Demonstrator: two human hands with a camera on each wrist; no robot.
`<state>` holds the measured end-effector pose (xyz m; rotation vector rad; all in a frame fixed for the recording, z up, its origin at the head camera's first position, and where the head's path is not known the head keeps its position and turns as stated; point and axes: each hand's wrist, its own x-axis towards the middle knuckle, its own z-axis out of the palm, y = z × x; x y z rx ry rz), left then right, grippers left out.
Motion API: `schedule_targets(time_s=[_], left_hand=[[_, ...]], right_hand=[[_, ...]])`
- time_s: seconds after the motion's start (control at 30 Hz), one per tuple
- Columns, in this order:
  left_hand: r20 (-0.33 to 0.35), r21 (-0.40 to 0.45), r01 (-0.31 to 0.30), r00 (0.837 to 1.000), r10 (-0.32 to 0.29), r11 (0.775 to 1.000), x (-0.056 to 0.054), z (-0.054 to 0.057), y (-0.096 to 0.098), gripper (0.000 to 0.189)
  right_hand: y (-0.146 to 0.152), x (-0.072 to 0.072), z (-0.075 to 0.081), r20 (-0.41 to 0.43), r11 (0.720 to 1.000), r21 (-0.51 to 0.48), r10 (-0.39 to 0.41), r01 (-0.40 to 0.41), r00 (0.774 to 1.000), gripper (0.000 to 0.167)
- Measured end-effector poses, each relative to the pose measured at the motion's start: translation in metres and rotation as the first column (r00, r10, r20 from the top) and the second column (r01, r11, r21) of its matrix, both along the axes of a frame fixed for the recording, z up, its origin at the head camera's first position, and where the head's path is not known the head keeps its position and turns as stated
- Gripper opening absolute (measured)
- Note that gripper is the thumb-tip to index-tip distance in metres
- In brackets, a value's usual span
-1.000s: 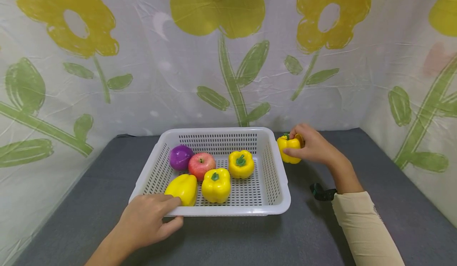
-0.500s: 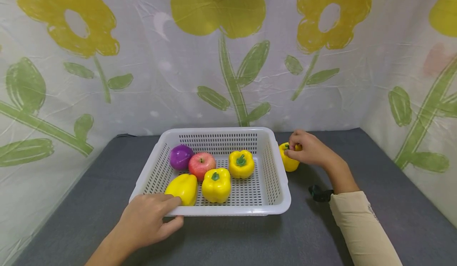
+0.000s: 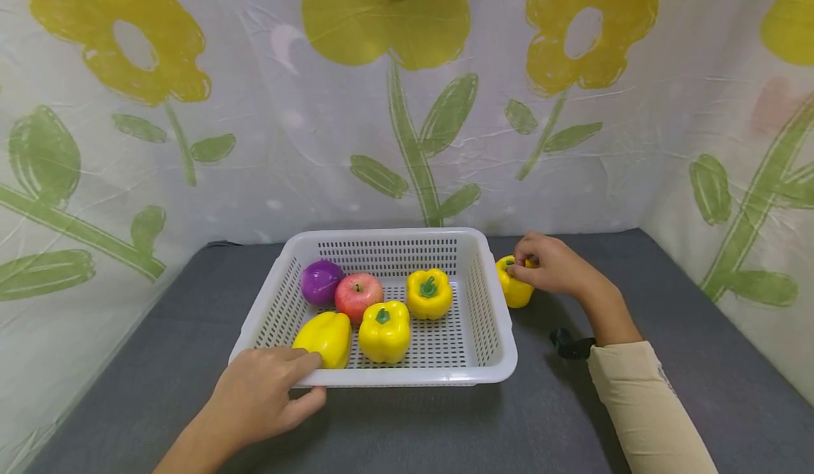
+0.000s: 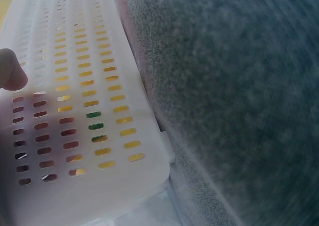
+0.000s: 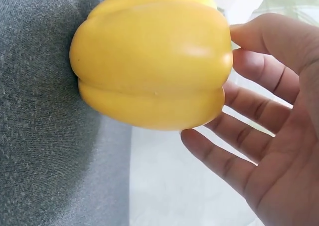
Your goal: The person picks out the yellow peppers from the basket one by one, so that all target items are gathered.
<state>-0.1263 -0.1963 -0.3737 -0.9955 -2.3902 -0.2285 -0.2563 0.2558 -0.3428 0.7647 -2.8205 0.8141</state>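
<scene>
My left hand (image 3: 263, 393) grips the near left rim of a white plastic basket (image 3: 439, 375), thumb outside and fingers over the edge. To the basket's right, a yellow bell pepper (image 3: 516, 292) stands upright on the table. My right hand (image 3: 552, 265) is at its top, thumb and forefinger pinching around the stem. In the right wrist view the bell pepper (image 5: 154, 61) rests on the grey cloth, and the other fingers of the hand (image 5: 284, 111) spread behind its top. The left wrist view shows the basket's slotted wall (image 4: 75, 136) and a thumb (image 4: 11, 72).
Inside the basket lie a purple round vegetable (image 3: 321, 282), a red apple (image 3: 359, 296), and yellow bell peppers, one lying (image 3: 327, 336) and two upright (image 3: 384, 331). A dark grey cloth (image 3: 407, 435) covers the table. A flower-printed curtain (image 3: 267, 142) stands behind.
The yellow bell pepper outside the basket has come down and slightly nearer. My right hand has shifted from its side to its top. The left hand and basket stay put.
</scene>
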Motion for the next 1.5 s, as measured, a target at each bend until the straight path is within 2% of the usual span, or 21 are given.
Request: schedule_targets(time_s=[0.4, 0.53, 0.67, 0.9, 1.23, 1.33, 1.5], left_hand=[[0.026, -0.011, -0.026, 0.999, 0.027, 1.0, 0.001, 0.0, 0.001, 0.015], [0.031, -0.012, -0.031, 0.999, 0.031, 0.999, 0.001, 0.001, 0.001, 0.016], [0.027, -0.007, -0.025, 0.999, 0.025, 1.0, 0.0, 0.001, 0.001, 0.016], [0.01, -0.01, -0.02, 1.0, 0.02, 1.0, 0.0, 0.0, 0.001, 0.015], [0.018, -0.014, -0.028, 0.999, 0.028, 1.0, 0.0, 0.0, 0.001, 0.016], [0.015, -0.008, -0.019, 1.0, 0.02, 1.0, 0.0, 0.0, 0.001, 0.016], [-0.024, 0.001, 0.004, 1.0, -0.004, 1.0, -0.001, -0.001, 0.001, 0.015]], right_hand=[[-0.001, 0.002, 0.005, -0.092, 0.998, -0.045, 0.028, -0.032, 0.995, 0.004], [-0.008, 0.006, 0.01, -0.13, 0.997, -0.064, 0.035, -0.043, 0.991, 0.005], [-0.019, 0.01, 0.015, -0.164, 0.997, -0.069, 0.024, -0.036, 0.986, 0.013], [-0.035, 0.016, 0.02, -0.136, 1.0, -0.029, -0.006, 0.002, 0.991, 0.027], [-0.058, 0.028, 0.025, -0.072, 0.997, 0.036, 0.063, -0.061, 0.995, 0.072], [-0.065, 0.031, 0.025, -0.072, 0.994, 0.063, 0.094, -0.09, 0.993, 0.076], [-0.076, 0.035, 0.021, -0.022, 0.99, 0.088, 0.114, -0.112, 0.993, 0.081]])
